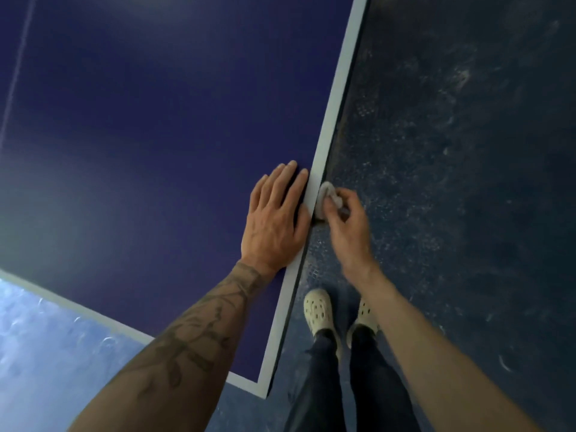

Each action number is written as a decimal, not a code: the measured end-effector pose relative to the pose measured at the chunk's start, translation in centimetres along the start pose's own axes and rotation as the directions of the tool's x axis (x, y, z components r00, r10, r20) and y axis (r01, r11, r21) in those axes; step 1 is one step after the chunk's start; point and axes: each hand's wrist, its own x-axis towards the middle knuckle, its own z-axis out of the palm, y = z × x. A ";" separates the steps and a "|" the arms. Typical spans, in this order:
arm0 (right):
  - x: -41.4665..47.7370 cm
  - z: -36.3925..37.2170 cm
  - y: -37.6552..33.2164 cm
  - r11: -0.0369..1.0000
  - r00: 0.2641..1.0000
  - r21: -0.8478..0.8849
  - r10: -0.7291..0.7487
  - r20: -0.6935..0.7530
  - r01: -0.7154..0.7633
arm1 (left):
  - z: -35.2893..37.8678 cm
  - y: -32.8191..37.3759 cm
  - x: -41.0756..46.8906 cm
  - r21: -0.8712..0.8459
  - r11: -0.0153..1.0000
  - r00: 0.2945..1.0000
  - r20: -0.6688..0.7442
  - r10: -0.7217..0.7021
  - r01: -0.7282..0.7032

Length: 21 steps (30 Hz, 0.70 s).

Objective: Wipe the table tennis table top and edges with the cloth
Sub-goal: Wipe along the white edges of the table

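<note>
Landmark: the white border stripe [339, 104] that runs along the long side of the dark blue table tennis table [156, 151].

Your left hand [276, 219] lies palm down on the table top just inside the stripe. Its fingers are straight and close together, holding nothing, and the side of the hand nearest the stripe overlaps it.

Your right hand [346, 226] is just outside the stripe, level with the left hand. Its fingers and thumb curl round a small bunched white cloth [327, 194]. The cloth is pressed against the table's dark side edge directly below the stripe; how much of it is hidden in the palm cannot be told.

The tattooed left forearm [193, 332] crosses the table's near corner, where the stripe turns.

Outside the stripe lies a dark speckled floor [467, 151]. Your two cream perforated shoes [318, 310] stand on it close beside the stripe, below dark trousers [371, 385].
</note>
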 end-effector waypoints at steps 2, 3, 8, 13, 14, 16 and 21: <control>0.6 0.1 -0.2 1.000 1.000 0.004 0.004 -0.010 -0.004 | -0.2 0.1 0.1 0.000 1.000 1.000 0.011 -0.004 0.004; -0.1 0.1 -0.1 1.000 1.000 0.000 0.024 -0.005 -0.024 | -0.3 0.2 0.1 0.002 1.000 1.000 0.016 -0.010 0.009; -4.5 -0.6 -0.2 0.995 0.989 -0.020 0.097 0.113 -0.095 | -0.7 0.0 0.7 0.018 1.000 0.999 0.037 -0.004 0.004; 5.1 -1.2 -5.7 0.997 0.997 -0.033 0.071 0.031 -0.070 | -0.6 -1.6 6.5 0.017 1.000 1.000 0.028 0.008 -0.009; 6.7 -1.1 -6.7 0.998 0.998 -0.025 0.060 -0.001 -0.060 | -0.5 -1.7 8.1 0.009 1.000 1.000 0.030 0.006 -0.007; 7.9 -1.0 -7.8 0.998 0.997 -0.019 0.067 -0.025 -0.067 | -0.3 -1.7 11.5 -0.004 1.000 0.999 0.032 0.010 -0.010; 4.7 -0.9 -7.3 0.973 0.974 -0.047 0.226 0.032 -0.224 | 0.7 -1.3 19.7 -0.039 0.998 0.997 0.041 0.058 -0.057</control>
